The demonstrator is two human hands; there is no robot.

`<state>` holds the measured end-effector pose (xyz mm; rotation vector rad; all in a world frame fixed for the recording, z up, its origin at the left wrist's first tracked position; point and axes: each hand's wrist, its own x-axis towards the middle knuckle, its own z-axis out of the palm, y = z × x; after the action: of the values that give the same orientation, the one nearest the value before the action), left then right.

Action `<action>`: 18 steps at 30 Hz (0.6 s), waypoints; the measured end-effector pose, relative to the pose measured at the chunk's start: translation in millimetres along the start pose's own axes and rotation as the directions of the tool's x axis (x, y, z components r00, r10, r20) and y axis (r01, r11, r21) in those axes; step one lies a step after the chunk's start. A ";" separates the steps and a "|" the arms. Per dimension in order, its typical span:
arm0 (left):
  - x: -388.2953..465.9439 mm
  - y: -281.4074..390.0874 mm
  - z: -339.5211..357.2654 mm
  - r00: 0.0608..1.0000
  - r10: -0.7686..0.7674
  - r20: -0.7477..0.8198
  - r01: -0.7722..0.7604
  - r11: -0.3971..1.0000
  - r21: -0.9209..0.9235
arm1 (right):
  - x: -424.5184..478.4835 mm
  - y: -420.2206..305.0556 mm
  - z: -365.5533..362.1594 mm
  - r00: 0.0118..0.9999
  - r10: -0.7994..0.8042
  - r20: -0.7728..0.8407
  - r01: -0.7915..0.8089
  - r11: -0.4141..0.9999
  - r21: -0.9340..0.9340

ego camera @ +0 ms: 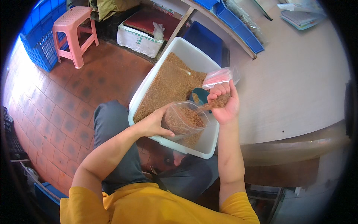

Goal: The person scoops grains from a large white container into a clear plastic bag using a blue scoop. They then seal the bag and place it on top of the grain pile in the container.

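My left hand grips the side of a clear plastic zip bag, its mouth open and brown grains inside. My right hand is cupped, palm up, around a handful of brown grains, and a blurred stream runs from it into the bag. Just beyond the bag a dark green scoop rests in the tub, partly hidden by my right hand, with some grains in it. Below both hands is a white plastic tub holding a broad heap of loose brown grains.
A pack of clear bags with red strips lies at the tub's right rim. The table stands close on the right. Blue trays, a white foam box, a pink stool and blue crates are farther off.
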<state>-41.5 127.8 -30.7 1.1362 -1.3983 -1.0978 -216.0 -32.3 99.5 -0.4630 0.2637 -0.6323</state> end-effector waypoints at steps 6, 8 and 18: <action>1.8 1.3 0.1 1.000 -0.012 0.000 0.012 1.000 -0.026 | 7.4 8.8 10.6 0.994 -0.028 0.105 0.040 0.992 -0.116; 2.7 -3.1 1.9 1.000 0.003 -0.006 -0.003 1.000 -0.025 | 7.0 9.2 12.8 0.990 -0.019 0.139 0.038 0.990 -0.135; 3.8 0.9 3.0 1.000 0.006 -0.018 -0.007 0.998 -0.056 | -3.0 20.0 10.7 0.993 -0.064 0.100 0.095 0.929 -0.358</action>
<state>-44.8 124.4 -29.6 1.0982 -1.3483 -1.1123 -204.3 -12.6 99.3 -0.8595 0.2817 -0.6429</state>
